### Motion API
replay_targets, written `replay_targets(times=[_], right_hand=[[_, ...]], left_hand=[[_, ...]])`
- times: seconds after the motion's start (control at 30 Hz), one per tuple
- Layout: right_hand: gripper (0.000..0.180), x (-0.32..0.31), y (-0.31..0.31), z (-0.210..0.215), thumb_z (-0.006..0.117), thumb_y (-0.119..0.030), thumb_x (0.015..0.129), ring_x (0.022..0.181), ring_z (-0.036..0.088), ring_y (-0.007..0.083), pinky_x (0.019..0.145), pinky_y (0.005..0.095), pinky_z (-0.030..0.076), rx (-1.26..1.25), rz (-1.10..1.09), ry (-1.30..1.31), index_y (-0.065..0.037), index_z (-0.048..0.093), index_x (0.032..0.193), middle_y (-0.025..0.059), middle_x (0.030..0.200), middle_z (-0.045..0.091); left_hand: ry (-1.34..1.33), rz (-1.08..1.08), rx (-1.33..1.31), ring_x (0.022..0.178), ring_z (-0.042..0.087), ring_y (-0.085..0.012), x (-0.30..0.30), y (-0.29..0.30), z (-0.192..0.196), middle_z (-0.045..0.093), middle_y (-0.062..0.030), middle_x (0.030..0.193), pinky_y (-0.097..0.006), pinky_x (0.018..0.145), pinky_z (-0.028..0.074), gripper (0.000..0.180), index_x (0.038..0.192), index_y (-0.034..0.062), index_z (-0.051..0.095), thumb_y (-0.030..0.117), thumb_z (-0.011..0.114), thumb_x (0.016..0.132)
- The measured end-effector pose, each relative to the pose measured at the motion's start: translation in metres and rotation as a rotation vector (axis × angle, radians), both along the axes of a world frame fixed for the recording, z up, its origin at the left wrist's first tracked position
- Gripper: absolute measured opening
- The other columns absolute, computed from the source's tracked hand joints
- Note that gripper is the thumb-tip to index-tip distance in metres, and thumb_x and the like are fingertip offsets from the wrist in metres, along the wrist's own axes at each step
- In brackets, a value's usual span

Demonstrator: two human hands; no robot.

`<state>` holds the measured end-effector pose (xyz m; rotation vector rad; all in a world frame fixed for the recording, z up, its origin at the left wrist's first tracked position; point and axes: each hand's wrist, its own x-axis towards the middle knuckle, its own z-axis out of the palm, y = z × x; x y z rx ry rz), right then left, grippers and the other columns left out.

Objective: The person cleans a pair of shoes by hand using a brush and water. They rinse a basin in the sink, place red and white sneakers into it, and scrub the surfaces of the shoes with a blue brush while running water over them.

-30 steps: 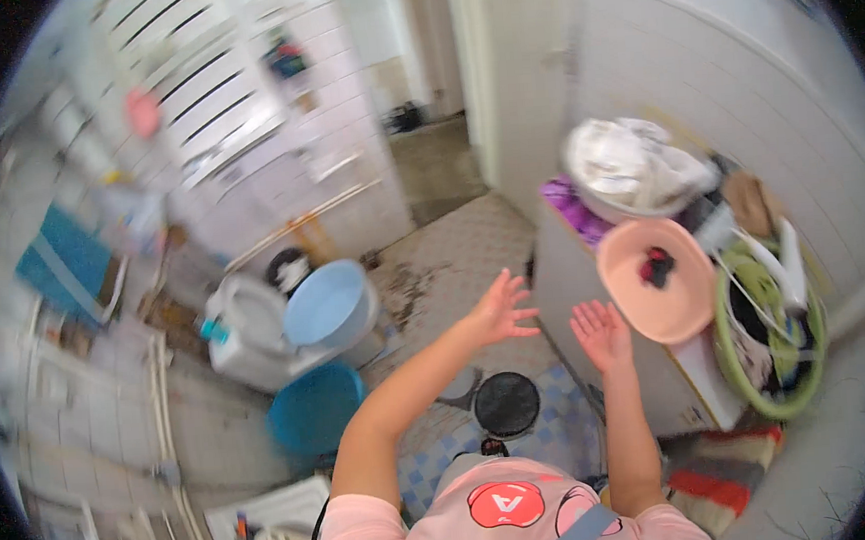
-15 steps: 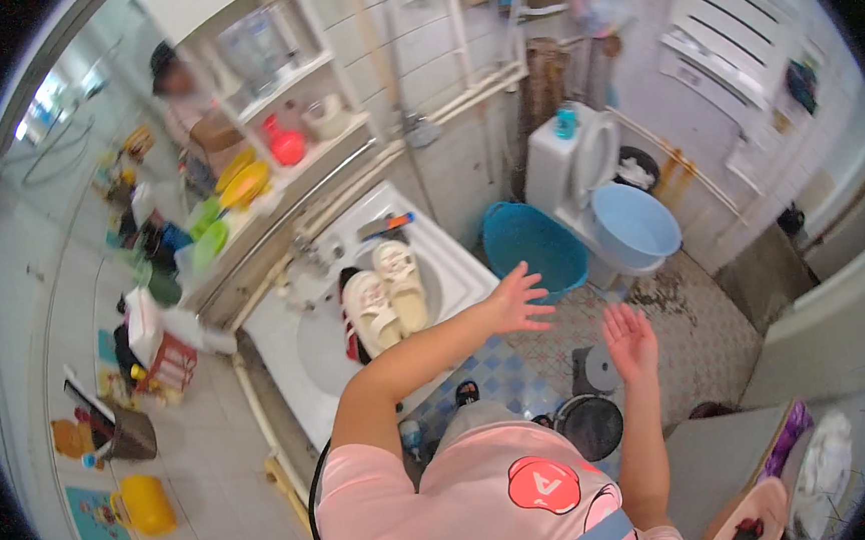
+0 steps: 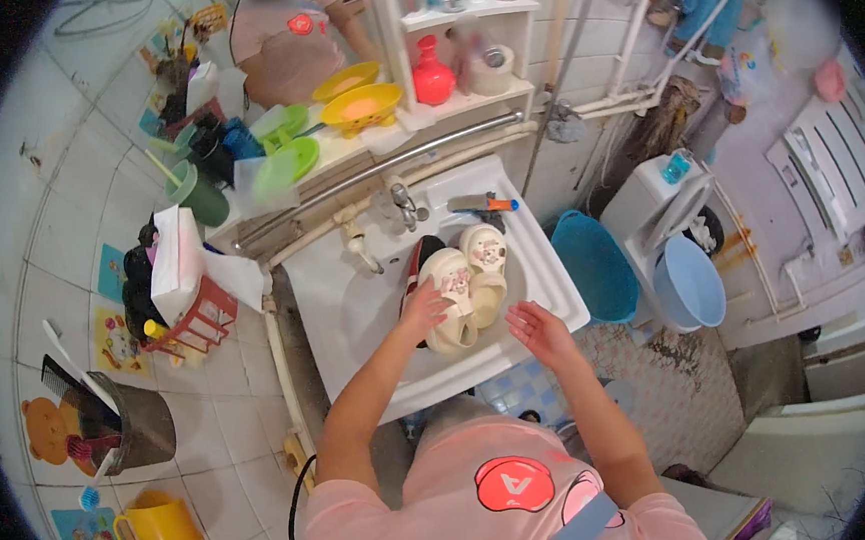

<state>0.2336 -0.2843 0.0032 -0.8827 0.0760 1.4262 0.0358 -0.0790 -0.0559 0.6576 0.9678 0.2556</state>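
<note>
A pair of cream-coloured clogs with printed fronts lies in the white sink. The left clog is beside the right clog, and a dark red and black piece of footwear is partly hidden behind them. My left hand is at the left clog's side, fingers apart; whether it touches the clog I cannot tell. Beyond the right clog's heel, near the front rim, my right hand hovers open with nothing in it.
A metal tap stands at the sink's back, near an orange-and-blue-handled tool. Right of the sink are a teal tub and a light blue basin. A shelf with yellow bowls runs above.
My view has turned left toward the sink. Both hands have moved from over the floor to the sink, the left one now beside the clogs.
</note>
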Motion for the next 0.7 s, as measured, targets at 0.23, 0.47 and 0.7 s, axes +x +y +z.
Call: replay_targets(times=[0.23, 0.47, 0.7], right_hand=[[0.028, 0.014, 0.079, -0.017, 0.050, -0.022, 0.089, 0.094, 0.059, 0.0214, 0.080, 0.0330, 0.049, -0.005, 0.086, -0.072, -0.002, 0.052, 0.109, 0.0111, 0.106, 0.059], [0.021, 0.054, 0.150, -0.041, 0.051, -0.018, 0.088, 0.094, 0.059, 0.0216, 0.077, 0.0323, 0.049, -0.062, 0.200, -0.357, -0.003, 0.056, 0.102, 0.0078, 0.095, 0.061], [0.038, 0.095, 0.218, -0.058, 0.055, -0.004, 0.073, 0.094, 0.055, 0.0406, 0.084, 0.0447, 0.045, -0.026, 0.356, -1.845, 0.001, 0.054, 0.111, 0.0230, 0.102, 0.059]], left_hand=[[0.048, 0.216, 0.116, 0.092, 0.053, -0.0225, -0.014, 0.036, 0.017, 0.055, -0.0060, 0.104, -0.038, 0.076, 0.043, 0.057, 0.111, 0.0050, 0.051, 0.054, 0.053, 0.082], [0.851, 0.081, 1.171, 0.093, 0.053, -0.0325, -0.036, 0.057, 0.067, 0.055, -0.0155, 0.106, -0.041, 0.075, 0.045, 0.028, 0.102, 0.0032, 0.055, 0.014, 0.057, 0.077], [0.938, -0.149, 1.768, 0.119, 0.039, -0.0325, -0.054, 0.080, 0.086, 0.042, -0.0148, 0.126, -0.041, 0.091, 0.040, 0.044, 0.111, 0.0007, 0.049, -0.010, 0.049, 0.068]])
